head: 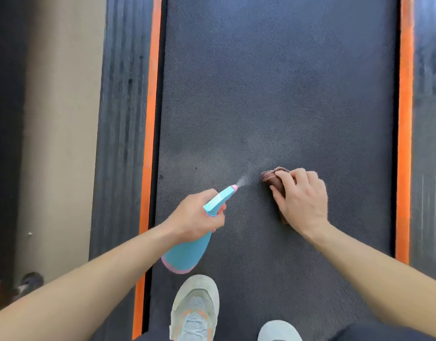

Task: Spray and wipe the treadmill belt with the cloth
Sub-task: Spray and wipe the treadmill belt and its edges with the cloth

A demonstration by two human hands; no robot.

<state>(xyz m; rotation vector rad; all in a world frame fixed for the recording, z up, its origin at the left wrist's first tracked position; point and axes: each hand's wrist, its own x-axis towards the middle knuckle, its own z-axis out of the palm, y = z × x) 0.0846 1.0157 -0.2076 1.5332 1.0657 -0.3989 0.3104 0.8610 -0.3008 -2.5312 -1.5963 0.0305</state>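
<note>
Nearest the camera: two pale grey shoes standing on the belt, the left shoe (pixel 194 308) with orange accents showing in full, the right shoe (pixel 278 331) showing its toe only. Both forearms bare, reaching forward from the lower corners. Left hand (pixel 194 215) holds a blue spray bottle (pixel 187 249) with pink trim at base and nozzle; grip closed round the neck, fingers curled at the trigger. Bottle tilted, base toward the shoes, nozzle pointing ahead and to the right. A thin plume of mist (pixel 246 177) leaves the nozzle, fanning over the belt toward the cloth. Right hand (pixel 303 198) sits just right of the mist, palm down, fingers bent over a bunched brown cloth (pixel 273 178); grip holds the cloth against the belt, with a wad of it poking out past the fingertips on the left. Treadmill belt (pixel 286 82) is dark grey with a fine textured weave, running away up the frame; a few small dark specks near its left edge, level with the nozzle. An orange stripe borders it on the left (pixel 150 119) and another on the right (pixel 405 119). Outside each stripe, a dark ribbed side rail (pixel 123 119). Left of the treadmill, beige floor (pixel 57 143), and at the lower left a blurred dark object (pixel 27 281), too unclear to identify.
</note>
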